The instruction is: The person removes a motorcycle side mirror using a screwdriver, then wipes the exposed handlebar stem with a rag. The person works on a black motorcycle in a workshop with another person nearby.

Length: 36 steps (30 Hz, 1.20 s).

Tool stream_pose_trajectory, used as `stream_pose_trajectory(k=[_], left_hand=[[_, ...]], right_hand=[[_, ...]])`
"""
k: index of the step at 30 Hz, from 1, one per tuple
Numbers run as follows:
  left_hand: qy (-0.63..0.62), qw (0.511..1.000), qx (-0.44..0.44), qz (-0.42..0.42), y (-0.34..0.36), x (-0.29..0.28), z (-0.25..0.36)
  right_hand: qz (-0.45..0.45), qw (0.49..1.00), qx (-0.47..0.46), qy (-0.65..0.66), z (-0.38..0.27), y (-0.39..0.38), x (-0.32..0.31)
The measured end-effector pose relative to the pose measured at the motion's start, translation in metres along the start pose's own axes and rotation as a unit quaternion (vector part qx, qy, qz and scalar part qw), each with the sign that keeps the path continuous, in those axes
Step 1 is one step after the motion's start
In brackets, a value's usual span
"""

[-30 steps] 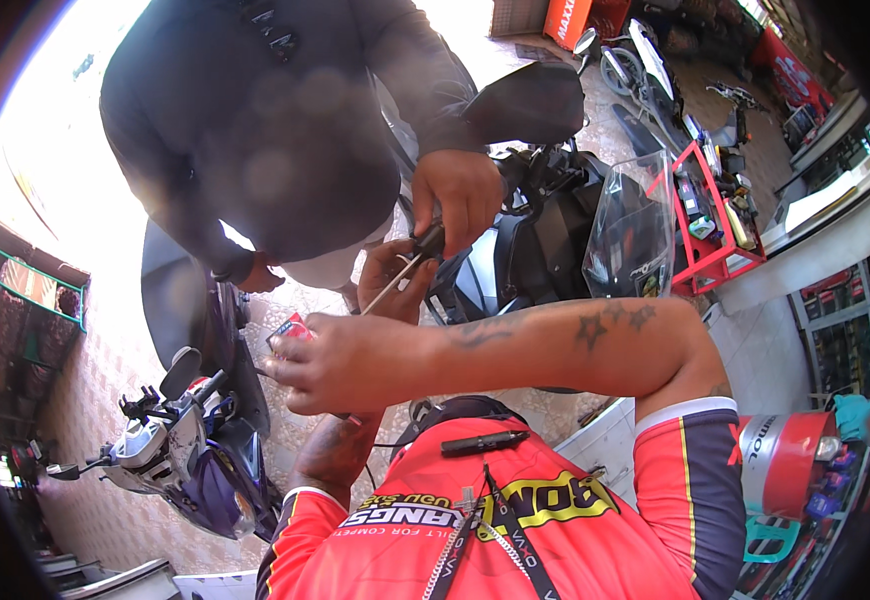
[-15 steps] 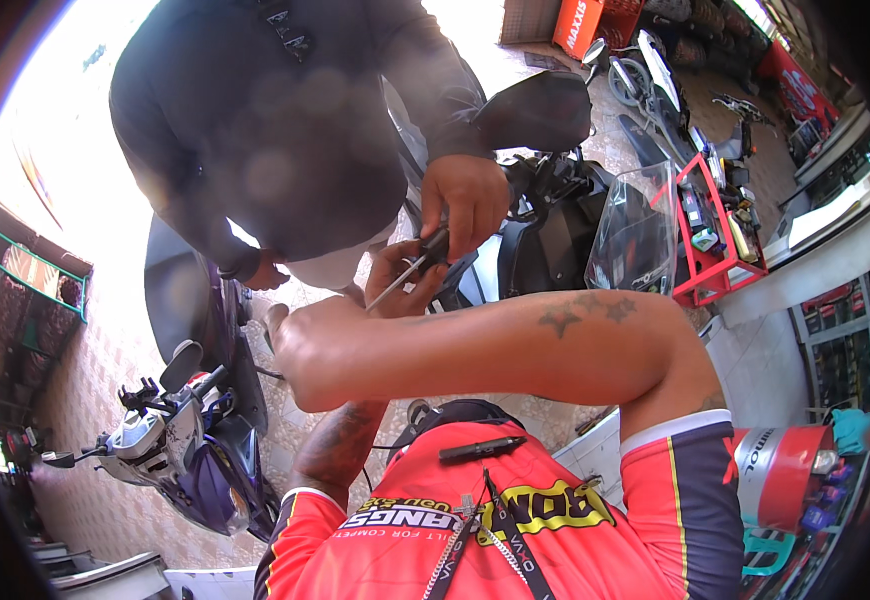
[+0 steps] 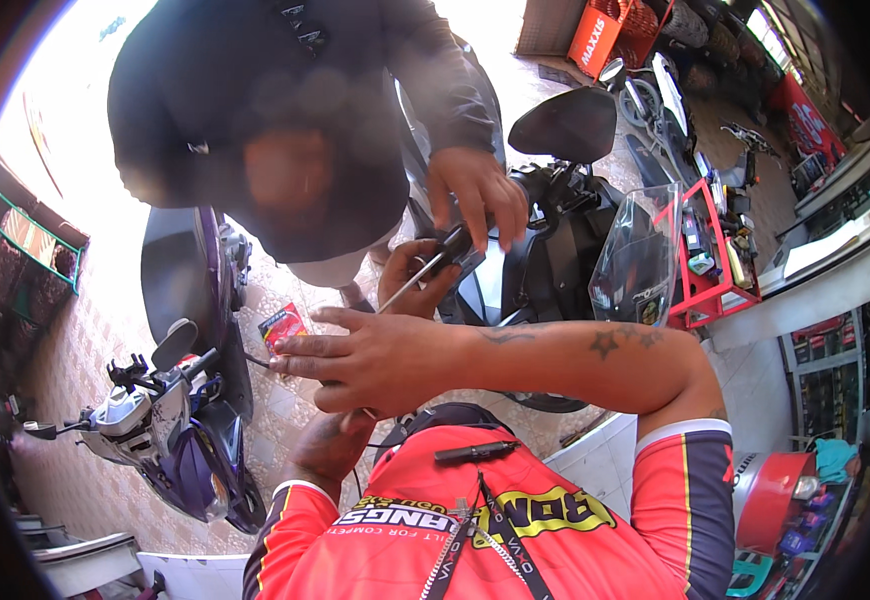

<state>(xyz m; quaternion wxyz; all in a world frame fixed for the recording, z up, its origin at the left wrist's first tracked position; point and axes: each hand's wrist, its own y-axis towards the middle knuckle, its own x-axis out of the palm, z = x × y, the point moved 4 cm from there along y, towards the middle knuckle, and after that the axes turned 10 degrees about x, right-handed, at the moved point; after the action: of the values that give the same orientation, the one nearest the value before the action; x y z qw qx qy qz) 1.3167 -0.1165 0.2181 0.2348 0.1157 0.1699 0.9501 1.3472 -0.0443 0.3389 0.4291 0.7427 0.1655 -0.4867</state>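
Observation:
My right hand reaches across my body to the left, palm down, with its fingers stretched out and apart. By its fingertips shows a small red packet; I cannot tell whether they touch it. Behind that arm, my left hand is closed round a black object with a thin metal rod slanting down from it. The object's exact kind is unclear. Just above it hovers a co-worker's hand, fingers spread. Part of my left forearm is hidden behind my right hand.
A dark scooter with a clear windscreen stands at right, its black mirror jutting toward the co-worker. Another scooter is at left. Beyond the windscreen sits a red rack of small items. The co-worker leans in opposite me.
My right hand has turned and spread its fingers, and the red packet has come into sight. The co-worker's hand has let go of the black object, which moved slightly right with my left hand.

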Motion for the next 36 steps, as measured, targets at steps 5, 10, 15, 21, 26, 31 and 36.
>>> stream_pose_trajectory(k=[5, 10, 15, 21, 26, 31, 36], left_hand=[[-0.049, 0.999, 0.013, -0.003, 0.000, 0.003, 0.000], [-0.012, 1.000, 0.015, 0.003, 0.000, 0.004, 0.004], [-0.055, 0.998, 0.025, 0.024, 0.002, 0.006, 0.005], [-0.036, 0.999, 0.034, -0.012, -0.001, 0.007, 0.018], [-0.090, 0.996, -0.020, 0.012, -0.004, 0.009, 0.012], [0.015, 0.999, 0.027, 0.035, -0.003, 0.009, 0.012], [-0.044, 0.998, 0.031, 0.014, -0.002, 0.010, 0.010]], right_hand=[[-0.142, 0.900, 0.312, 0.270, 0.008, 0.024, -0.009], [-0.137, 0.841, 0.478, 0.213, 0.025, 0.045, -0.018], [-0.316, 0.866, 0.384, 0.056, 0.002, 0.064, -0.017], [-0.317, 0.825, 0.062, -0.463, -0.048, 0.073, 0.020], [-0.101, 0.961, -0.163, -0.200, -0.016, 0.009, 0.017], [0.034, 0.997, 0.022, 0.070, -0.007, -0.002, -0.024], [-0.121, 0.888, 0.400, 0.190, 0.007, 0.019, -0.015]])
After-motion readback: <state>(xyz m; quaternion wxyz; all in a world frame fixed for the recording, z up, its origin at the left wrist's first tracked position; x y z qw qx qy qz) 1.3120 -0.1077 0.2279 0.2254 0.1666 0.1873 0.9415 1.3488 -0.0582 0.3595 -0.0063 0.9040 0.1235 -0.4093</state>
